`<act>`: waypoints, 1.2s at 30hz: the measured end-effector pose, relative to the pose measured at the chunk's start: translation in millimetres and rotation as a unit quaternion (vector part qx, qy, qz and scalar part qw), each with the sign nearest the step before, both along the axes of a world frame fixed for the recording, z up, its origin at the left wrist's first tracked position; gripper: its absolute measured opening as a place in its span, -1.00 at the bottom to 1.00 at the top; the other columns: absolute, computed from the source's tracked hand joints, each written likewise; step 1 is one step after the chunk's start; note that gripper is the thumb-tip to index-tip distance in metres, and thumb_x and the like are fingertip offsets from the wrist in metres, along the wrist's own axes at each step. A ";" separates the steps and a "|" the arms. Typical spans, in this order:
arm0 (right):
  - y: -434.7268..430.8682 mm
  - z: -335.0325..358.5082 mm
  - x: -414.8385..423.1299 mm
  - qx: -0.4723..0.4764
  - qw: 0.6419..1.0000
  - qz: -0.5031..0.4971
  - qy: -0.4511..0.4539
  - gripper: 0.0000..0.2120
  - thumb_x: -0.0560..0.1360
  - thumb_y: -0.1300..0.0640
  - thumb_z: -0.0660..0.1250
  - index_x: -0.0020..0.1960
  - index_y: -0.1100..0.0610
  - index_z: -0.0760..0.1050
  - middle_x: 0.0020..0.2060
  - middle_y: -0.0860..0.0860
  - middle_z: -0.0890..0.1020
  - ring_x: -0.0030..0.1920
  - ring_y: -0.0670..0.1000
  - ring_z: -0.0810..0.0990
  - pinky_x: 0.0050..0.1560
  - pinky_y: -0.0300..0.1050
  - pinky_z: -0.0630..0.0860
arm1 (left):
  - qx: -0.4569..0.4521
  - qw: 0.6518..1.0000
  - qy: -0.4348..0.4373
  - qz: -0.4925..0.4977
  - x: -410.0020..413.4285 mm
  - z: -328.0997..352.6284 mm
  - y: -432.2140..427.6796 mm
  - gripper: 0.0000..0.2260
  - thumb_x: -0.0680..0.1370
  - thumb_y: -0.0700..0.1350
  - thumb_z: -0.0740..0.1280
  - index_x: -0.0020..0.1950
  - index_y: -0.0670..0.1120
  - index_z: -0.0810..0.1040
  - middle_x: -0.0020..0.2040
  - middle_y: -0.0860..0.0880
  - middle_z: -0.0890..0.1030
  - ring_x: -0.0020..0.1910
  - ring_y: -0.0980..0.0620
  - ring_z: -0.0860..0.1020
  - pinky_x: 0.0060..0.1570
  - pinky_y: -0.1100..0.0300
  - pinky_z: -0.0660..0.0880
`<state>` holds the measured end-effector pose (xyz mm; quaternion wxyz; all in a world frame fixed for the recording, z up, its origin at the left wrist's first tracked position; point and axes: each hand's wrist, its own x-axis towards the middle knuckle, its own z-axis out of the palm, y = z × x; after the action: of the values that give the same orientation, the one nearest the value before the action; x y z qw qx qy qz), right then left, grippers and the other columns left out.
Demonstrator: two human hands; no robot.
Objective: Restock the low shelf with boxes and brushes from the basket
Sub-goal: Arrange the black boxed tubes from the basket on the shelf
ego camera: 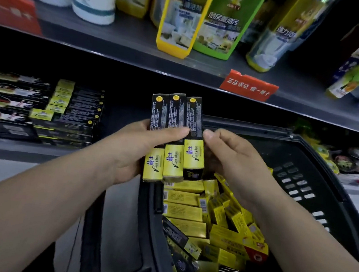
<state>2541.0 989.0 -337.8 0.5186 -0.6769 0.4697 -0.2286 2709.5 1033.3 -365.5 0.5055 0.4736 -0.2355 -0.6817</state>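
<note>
Hands (135, 150) (234, 158) hold boxes (177, 117) — basket (265, 129) beneath; bottles (179, 20) above

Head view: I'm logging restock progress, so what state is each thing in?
three boxes, held fanned side by side.
left hand, grips the three boxes.
right hand, pinches the rightmost box's edge.
basket, holds many loose boxes.
low shelf, partly stocked; bare gap mid-shelf.
shelf stack, piled beside brushes.
</note>
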 end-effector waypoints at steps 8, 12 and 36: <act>-32.2 11.3 81.9 0.197 0.966 0.158 -0.058 -0.14 0.19 0.20 0.47 0.38 -0.17 0.19 0.04 0.04 0.63 0.01 0.07 0.67 -0.11 -0.07 0.63 | 0.011 0.999 -0.050 -0.017 82.2 -7.8 24.7 -0.73 0.13 -0.09 0.52 -0.21 -0.01 0.63 -0.22 -0.12 0.71 -0.32 -0.07 0.68 -0.46 0.08 0.57; -34.8 -1.8 131.8 0.175 0.959 0.223 -0.013 -0.44 0.17 0.15 0.47 0.14 0.01 0.41 -0.16 -0.10 0.66 -0.16 -0.08 0.67 -0.30 -0.26 0.59 | 0.056 0.996 -0.070 -0.020 131.3 -22.4 39.3 -0.57 0.08 0.03 0.54 -0.11 -0.07 0.66 -0.20 -0.15 0.70 -0.35 -0.10 0.67 -0.47 0.09 0.55; -82.8 -147.9 267.7 -0.002 0.921 0.265 0.286 -0.58 0.50 -0.05 0.33 0.33 -0.04 0.37 0.33 0.02 0.42 0.24 0.00 0.42 0.15 -0.21 0.31 | 0.168 0.922 -0.258 0.233 255.8 -98.7 40.0 -0.46 0.38 -0.03 0.50 0.28 -0.05 0.39 -0.14 0.09 0.49 -0.04 0.01 0.43 -0.04 0.11 0.29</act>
<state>2808.7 906.2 -485.7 0.4021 -0.8143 0.4012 0.1190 2965.4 1073.3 -464.2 0.4848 0.7527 -0.1231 -0.4281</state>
